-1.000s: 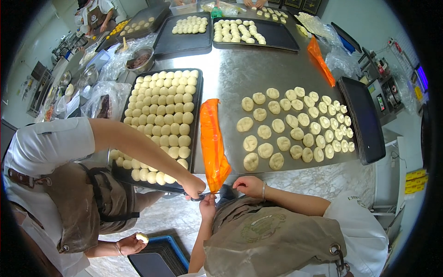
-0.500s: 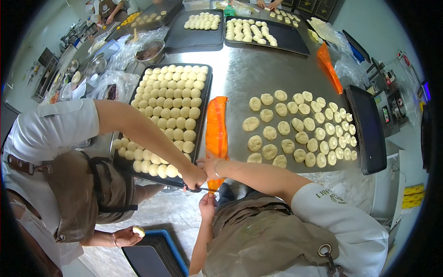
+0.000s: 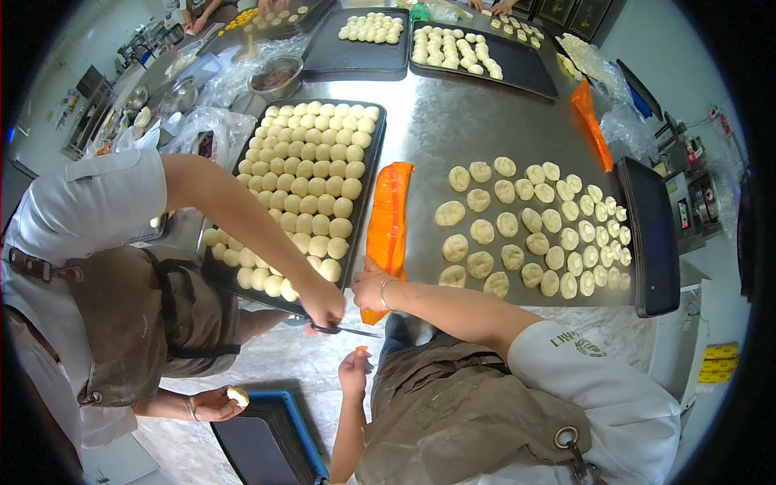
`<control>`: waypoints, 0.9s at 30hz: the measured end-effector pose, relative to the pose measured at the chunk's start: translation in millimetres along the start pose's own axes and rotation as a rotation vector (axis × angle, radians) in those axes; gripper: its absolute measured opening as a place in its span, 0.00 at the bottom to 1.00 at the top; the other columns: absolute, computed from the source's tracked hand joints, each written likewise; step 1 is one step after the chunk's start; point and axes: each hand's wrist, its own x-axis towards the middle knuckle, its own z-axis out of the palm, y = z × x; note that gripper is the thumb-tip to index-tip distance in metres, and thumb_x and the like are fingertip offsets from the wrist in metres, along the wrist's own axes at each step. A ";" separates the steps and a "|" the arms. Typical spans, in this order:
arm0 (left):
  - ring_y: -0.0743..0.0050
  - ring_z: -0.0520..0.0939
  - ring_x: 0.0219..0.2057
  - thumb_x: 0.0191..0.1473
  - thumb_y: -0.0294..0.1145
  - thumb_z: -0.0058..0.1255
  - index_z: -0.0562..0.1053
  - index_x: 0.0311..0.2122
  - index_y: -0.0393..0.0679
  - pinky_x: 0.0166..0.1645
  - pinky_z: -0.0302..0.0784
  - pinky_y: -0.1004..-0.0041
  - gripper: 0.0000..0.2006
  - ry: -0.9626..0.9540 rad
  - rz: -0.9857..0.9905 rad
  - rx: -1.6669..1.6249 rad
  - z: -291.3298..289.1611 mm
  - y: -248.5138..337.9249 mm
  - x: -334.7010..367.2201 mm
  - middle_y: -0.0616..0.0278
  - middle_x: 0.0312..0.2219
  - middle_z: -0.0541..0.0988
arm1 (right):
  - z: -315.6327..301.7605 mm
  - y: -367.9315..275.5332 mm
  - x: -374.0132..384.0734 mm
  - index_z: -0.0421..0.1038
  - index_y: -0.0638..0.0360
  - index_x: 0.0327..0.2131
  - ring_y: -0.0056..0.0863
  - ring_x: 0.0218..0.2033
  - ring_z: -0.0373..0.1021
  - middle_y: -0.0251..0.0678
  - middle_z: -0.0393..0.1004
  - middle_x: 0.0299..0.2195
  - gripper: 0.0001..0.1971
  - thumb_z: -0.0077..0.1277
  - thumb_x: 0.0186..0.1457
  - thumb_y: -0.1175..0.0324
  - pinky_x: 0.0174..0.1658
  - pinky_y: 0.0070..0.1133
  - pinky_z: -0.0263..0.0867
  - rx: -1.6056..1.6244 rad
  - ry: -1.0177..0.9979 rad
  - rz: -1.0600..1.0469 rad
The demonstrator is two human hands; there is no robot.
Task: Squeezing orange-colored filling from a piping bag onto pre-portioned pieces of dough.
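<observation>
The right hand [image 3: 370, 287] clamps the orange piping bag [image 3: 388, 210] at the near edge of the surface [image 3: 453, 129], steadying its tip for a co-worker's scissors [image 3: 346, 329], while the left hand [image 3: 354, 373] pinches an orange scrap [image 3: 361, 350].

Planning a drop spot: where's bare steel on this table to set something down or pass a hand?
The steel table is bare between the full dough tray, the far trays and the loose dough rounds. A narrow strip runs right of the orange piping bag. The near edge is crowded: right hand and a co-worker's scissors.
</observation>
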 end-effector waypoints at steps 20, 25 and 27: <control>0.67 0.72 0.26 0.40 0.32 0.53 0.69 0.31 0.37 0.32 0.68 0.73 0.13 -0.316 0.727 0.721 121.6 151.1 101.4 0.56 0.26 0.73 | 14.1 4.6 -198.7 0.68 0.63 0.28 0.16 0.17 0.64 0.30 0.67 0.18 0.07 0.47 0.45 0.69 0.20 0.15 0.60 1.658 1.066 0.678; 0.52 0.71 0.36 0.29 0.42 0.60 0.61 0.39 0.36 0.42 0.66 0.65 0.31 -0.114 0.562 0.871 157.1 148.3 202.3 0.48 0.34 0.70 | 30.8 32.8 -278.5 0.66 0.63 0.27 0.17 0.16 0.63 0.31 0.67 0.18 0.07 0.48 0.46 0.69 0.19 0.14 0.60 1.821 1.447 0.949; 0.50 0.71 0.36 0.24 0.48 0.61 0.55 0.45 0.37 0.42 0.66 0.62 0.43 0.130 0.464 1.118 180.1 141.0 213.2 0.48 0.36 0.68 | 38.1 42.5 -327.9 0.66 0.63 0.25 0.17 0.16 0.63 0.31 0.67 0.18 0.07 0.48 0.46 0.69 0.17 0.15 0.60 1.765 1.660 1.025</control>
